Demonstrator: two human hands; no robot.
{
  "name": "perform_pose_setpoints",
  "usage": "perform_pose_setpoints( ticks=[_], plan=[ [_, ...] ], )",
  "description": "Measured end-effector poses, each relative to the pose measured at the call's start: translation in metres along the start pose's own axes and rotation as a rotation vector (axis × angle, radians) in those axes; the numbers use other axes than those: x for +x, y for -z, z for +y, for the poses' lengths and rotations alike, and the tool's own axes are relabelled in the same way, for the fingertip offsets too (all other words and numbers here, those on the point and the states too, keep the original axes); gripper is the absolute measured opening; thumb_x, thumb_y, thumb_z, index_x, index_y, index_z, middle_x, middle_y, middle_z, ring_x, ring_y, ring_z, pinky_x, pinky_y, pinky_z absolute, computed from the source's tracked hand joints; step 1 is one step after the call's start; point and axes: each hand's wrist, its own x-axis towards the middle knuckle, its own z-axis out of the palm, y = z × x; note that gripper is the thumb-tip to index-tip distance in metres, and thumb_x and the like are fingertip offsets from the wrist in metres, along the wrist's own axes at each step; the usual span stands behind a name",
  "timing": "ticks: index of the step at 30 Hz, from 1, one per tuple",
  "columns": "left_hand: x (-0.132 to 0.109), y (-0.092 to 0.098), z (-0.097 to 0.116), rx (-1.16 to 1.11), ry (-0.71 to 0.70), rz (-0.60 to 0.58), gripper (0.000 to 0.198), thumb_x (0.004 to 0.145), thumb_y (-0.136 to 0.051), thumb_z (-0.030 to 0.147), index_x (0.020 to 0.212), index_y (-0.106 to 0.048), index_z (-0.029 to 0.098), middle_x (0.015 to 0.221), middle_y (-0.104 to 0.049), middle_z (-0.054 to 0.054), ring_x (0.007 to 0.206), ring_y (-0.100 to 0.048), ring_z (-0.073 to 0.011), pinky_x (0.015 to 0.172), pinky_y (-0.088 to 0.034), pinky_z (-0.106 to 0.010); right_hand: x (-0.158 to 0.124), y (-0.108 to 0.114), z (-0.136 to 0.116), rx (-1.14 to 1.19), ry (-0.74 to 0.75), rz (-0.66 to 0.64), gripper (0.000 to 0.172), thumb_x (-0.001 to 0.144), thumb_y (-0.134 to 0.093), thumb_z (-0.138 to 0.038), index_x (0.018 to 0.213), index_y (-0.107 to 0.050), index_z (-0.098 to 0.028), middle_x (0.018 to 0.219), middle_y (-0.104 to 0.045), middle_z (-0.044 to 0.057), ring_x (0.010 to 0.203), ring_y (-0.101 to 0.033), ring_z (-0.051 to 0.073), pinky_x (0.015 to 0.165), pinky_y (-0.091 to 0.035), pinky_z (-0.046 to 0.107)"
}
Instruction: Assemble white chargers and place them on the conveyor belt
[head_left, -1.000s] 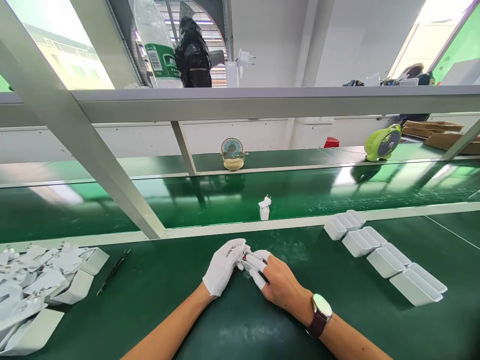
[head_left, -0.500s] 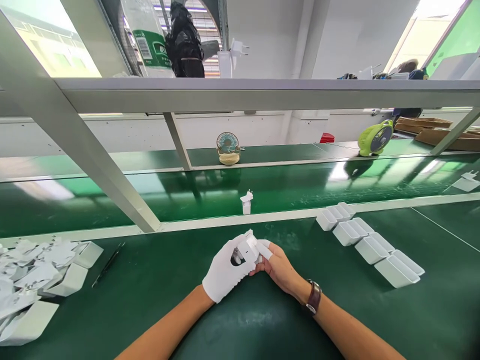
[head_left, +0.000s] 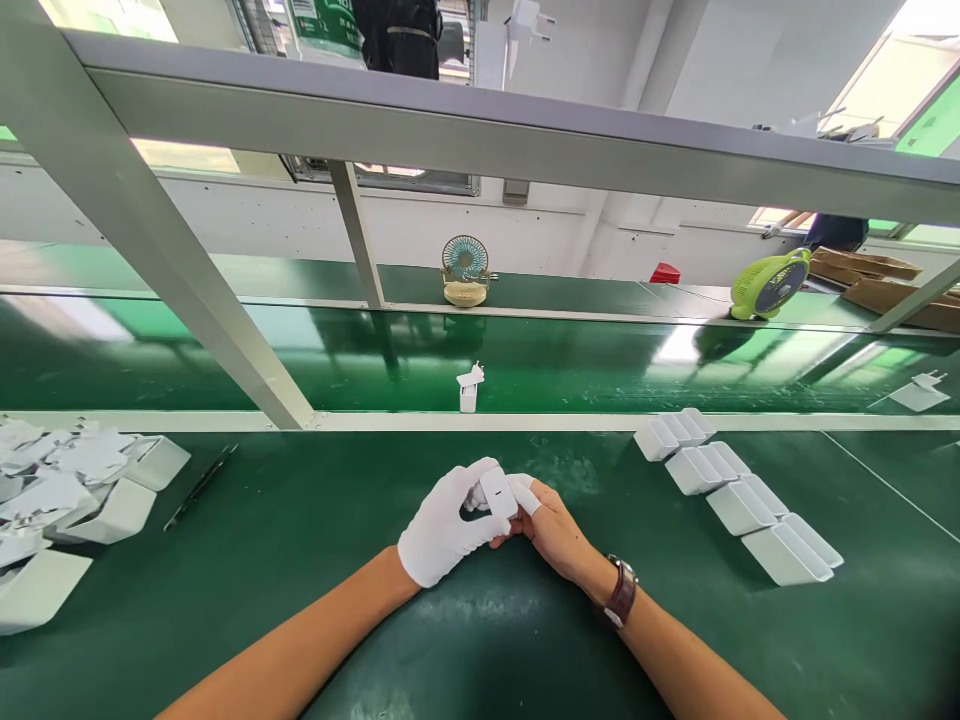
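A small white charger plug is held between both my hands just above the green bench. My left hand, in a white glove, curls round its left side. My right hand is bare except for white finger cots and pinches it from the right; a dark-strapped watch sits on that wrist. Another white plug stands upright on the conveyor belt beyond the bench edge.
A row of white housings lies at the right. Heaped white parts and housings lie at the left, with black tweezers beside them. A slanted metal strut crosses left. Two small fans stand behind the belt.
My hands have closed round the white plug and turned it. The view has tilted, and the plug on the belt has moved left.
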Motion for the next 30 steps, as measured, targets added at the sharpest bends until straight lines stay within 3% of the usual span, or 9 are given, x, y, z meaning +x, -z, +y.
perform_pose_setpoints(
  ticks=[10,18,30],
  plan=[
    [-0.0002,0.0005,-0.0070,-0.008,0.034,0.015,0.046,0.067,-0.078,0.031,0.113,-0.070,0.028,0.081,-0.061,0.001,0.078,-0.055,-0.0212,0.069,-0.044,-0.030,-0.0007,-0.0017,-0.0019,-0.046,-0.035,-0.003,0.044,0.096,-0.050,-0.059,0.108,-0.067,-0.021,0.087,-0.069,0.005,0.082,-0.068,0.022,0.070,-0.061,0.037],
    [-0.0006,0.0026,-0.0084,0.104,0.061,-0.063,0.060,0.073,-0.078,0.032,0.130,-0.061,0.030,0.087,-0.055,0.001,0.083,-0.053,-0.0208,0.076,-0.044,-0.031,0.0001,-0.0021,-0.0017,-0.055,-0.025,-0.018,0.040,0.097,-0.050,-0.057,0.108,-0.067,-0.022,0.092,-0.069,0.005,0.082,-0.068,0.021,0.070,-0.060,0.036],
    [-0.0020,0.0017,-0.0080,0.172,-0.034,-0.087,0.056,0.076,-0.075,0.030,0.130,-0.059,0.031,0.085,-0.055,0.001,0.081,-0.051,-0.0195,0.075,-0.045,-0.030,-0.0007,-0.0008,0.0003,-0.115,-0.037,-0.008,0.040,0.099,-0.048,-0.054,0.117,-0.066,-0.023,0.094,-0.071,0.005,0.084,-0.071,0.023,0.072,-0.061,0.039]
  ],
)
